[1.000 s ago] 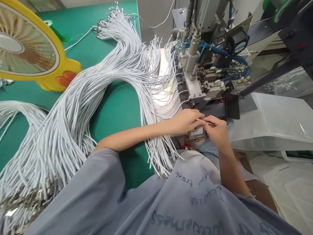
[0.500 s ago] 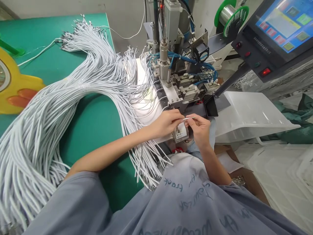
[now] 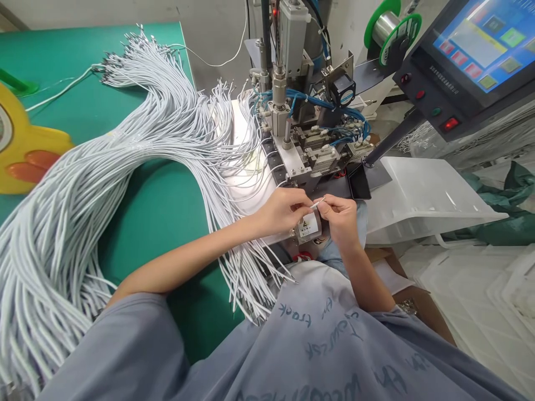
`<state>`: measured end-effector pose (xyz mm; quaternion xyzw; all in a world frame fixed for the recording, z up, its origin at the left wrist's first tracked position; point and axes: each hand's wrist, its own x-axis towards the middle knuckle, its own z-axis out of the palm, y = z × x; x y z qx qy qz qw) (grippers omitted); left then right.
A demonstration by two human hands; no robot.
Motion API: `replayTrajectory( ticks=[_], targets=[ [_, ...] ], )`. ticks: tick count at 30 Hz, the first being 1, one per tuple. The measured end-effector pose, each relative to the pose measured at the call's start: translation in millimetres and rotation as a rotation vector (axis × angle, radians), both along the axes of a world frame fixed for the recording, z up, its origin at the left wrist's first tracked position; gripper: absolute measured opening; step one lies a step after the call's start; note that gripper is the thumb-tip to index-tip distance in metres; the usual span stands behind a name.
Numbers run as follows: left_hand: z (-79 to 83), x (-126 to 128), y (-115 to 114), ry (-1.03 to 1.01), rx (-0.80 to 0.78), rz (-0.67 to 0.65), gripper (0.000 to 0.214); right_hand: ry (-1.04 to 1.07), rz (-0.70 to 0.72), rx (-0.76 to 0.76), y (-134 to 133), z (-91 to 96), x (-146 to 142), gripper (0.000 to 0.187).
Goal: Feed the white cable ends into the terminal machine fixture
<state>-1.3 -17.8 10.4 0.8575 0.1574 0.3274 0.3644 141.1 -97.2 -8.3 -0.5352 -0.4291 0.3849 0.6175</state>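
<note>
Where the left hand [image 3: 284,211] and the right hand [image 3: 343,220] are brought close together, at the near edge of a metal machine [image 3: 288,153] in the head view, a thin white cable [image 3: 316,205] is held up between them. The cable is clamped between the thumb and fingers of the left hand, and its end is pinched by the thumb and fingertips of the right hand, to the right of the left one. Just below the cable, a label with a yellow warning sign [image 3: 309,225] is partly seen. On the far side of the hands, blue tubes [image 3: 321,101] are carried across the machine, and a small dark tray [image 3: 359,181] is set at its right. To the left, a large bundle of white cables [image 3: 137,146] is spread over a green tabletop [image 3: 156,206], and its loose ends are passed under the left forearm [image 3: 204,253]. At the far right, a lit screen [image 3: 476,53] is mounted on a dark post [image 3: 393,136], with a green-rimmed spool [image 3: 385,30] placed to its left. At the far left, a yellow object with orange parts [image 3: 45,139] is cut off by the frame.
</note>
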Motion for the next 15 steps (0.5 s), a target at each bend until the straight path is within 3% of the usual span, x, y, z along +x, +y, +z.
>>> replayTrajectory(
  ticks=[3, 6, 9, 11, 15],
  targets=[
    [-0.3, -1.5, 0.9, 0.008, 0.067, 0.003, 0.011, 0.008, -0.054, 0.028, -1.3, -3.1, -6.0, 0.015],
    [-1.1, -4.6, 4.4, 0.124, 0.361, 0.012, 0.021, -0.245, -0.090, 0.025, -1.8, -0.1, -1.6, 0.013],
    [-2.8, -6.1, 6.6, 0.217, 0.624, 0.059, 0.028, -0.471, -0.039, 0.035, 0.3, 4.1, 4.9, 0.020],
    [-5.0, -5.2, 5.5, 0.202, 0.596, 0.090, 0.026, -0.533, -0.053, 0.076, 2.2, 4.5, 4.8, 0.022],
    [-11.3, -1.8, 1.5, 0.139, 0.299, 0.095, 0.018, -0.494, -0.170, 0.130, 4.2, -1.9, -3.1, 0.021]
  ],
)
